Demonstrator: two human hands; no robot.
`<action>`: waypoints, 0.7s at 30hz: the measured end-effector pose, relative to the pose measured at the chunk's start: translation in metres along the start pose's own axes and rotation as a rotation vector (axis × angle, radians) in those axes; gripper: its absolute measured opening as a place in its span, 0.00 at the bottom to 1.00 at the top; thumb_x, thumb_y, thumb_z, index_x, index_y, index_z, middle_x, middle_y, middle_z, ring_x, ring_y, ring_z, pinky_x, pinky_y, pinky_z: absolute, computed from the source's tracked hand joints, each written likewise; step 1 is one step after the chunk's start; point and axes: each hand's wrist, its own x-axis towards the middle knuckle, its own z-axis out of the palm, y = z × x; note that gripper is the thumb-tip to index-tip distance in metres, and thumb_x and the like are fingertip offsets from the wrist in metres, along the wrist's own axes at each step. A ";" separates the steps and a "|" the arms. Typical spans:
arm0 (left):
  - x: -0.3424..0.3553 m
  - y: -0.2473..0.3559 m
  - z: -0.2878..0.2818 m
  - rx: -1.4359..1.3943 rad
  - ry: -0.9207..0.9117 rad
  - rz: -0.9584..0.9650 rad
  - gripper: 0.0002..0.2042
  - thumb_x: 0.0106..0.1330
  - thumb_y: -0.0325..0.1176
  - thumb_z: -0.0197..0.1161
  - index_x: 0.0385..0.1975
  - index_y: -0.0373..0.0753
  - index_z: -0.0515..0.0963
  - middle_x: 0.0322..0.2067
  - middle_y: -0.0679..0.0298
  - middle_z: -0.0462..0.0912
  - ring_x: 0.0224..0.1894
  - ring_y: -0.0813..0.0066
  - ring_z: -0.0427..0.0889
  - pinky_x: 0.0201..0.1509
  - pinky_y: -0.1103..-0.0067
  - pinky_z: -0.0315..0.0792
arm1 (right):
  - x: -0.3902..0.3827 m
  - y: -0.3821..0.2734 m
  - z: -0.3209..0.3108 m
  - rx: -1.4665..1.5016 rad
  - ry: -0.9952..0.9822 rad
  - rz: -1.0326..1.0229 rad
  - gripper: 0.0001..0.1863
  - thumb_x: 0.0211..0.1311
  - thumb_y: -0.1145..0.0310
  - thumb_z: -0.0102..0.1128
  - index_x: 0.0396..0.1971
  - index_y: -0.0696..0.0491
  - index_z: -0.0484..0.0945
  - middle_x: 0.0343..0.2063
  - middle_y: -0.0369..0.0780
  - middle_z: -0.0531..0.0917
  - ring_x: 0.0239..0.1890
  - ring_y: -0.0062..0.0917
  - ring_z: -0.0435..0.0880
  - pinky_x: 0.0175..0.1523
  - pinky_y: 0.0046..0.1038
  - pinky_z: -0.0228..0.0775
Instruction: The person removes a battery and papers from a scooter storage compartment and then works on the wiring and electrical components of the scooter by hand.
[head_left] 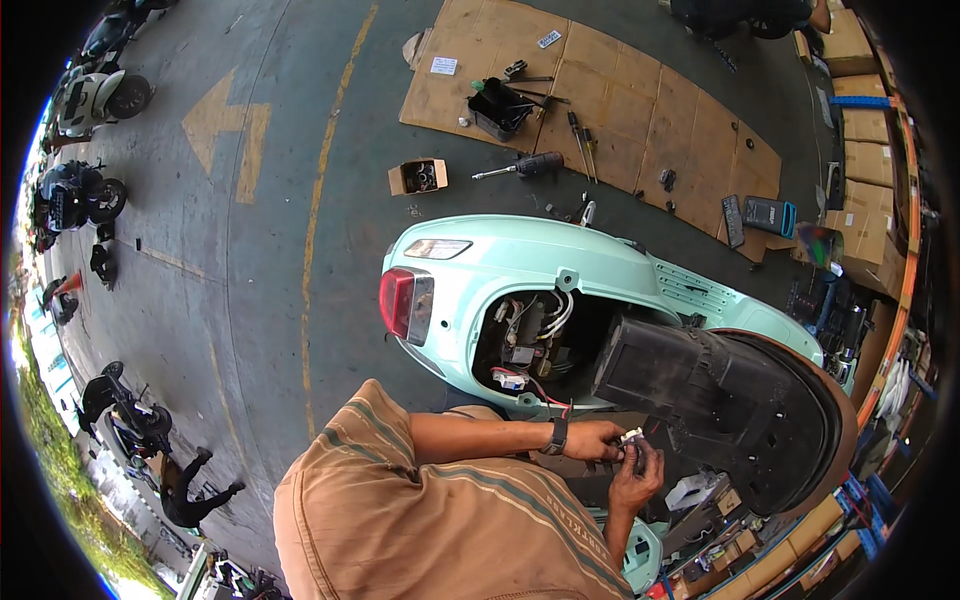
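My left hand (592, 440), with a dark watch on its wrist, pinches a small white connector (630, 436). Just below it, my right hand (638, 478) closes on a small dark part (638, 457) that meets the connector. Both hands work beside the mint-green scooter (520, 262), close to its lifted black seat underside (735, 400). The scooter's open compartment (530, 345) shows wires and plugs, and a red wire (550, 402) hangs out toward my hands. A red tail light (398, 302) sits at the scooter's rear.
Flat cardboard sheets (640, 110) on the concrete floor carry a power screwdriver (525, 165), hand tools and a black bin (498, 108). A small open box (418, 177) lies nearby. Stacked cartons (868, 160) line the right side; parked scooters (85, 195) stand at the left.
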 end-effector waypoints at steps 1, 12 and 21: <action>0.000 0.000 0.000 -0.001 0.002 0.002 0.15 0.69 0.36 0.59 0.48 0.33 0.73 0.28 0.69 0.74 0.31 0.82 0.69 0.35 0.78 0.69 | -0.001 0.001 0.001 0.008 0.021 -0.021 0.11 0.62 0.65 0.63 0.37 0.59 0.80 0.30 0.45 0.79 0.32 0.39 0.80 0.36 0.35 0.71; -0.010 0.001 0.005 -0.060 0.040 -0.053 0.14 0.69 0.34 0.58 0.50 0.34 0.74 0.29 0.68 0.79 0.30 0.81 0.76 0.33 0.79 0.75 | -0.027 0.014 0.001 1.037 0.336 0.422 0.10 0.73 0.64 0.49 0.35 0.55 0.70 0.21 0.31 0.63 0.23 0.15 0.60 0.31 0.22 0.56; -0.031 0.015 0.013 -0.108 0.091 -0.182 0.15 0.68 0.35 0.61 0.50 0.35 0.75 0.37 0.66 0.82 0.36 0.81 0.79 0.37 0.80 0.76 | -0.087 0.051 -0.009 1.685 0.419 0.804 0.08 0.64 0.64 0.49 0.34 0.53 0.69 0.27 0.35 0.68 0.27 0.21 0.66 0.33 0.25 0.61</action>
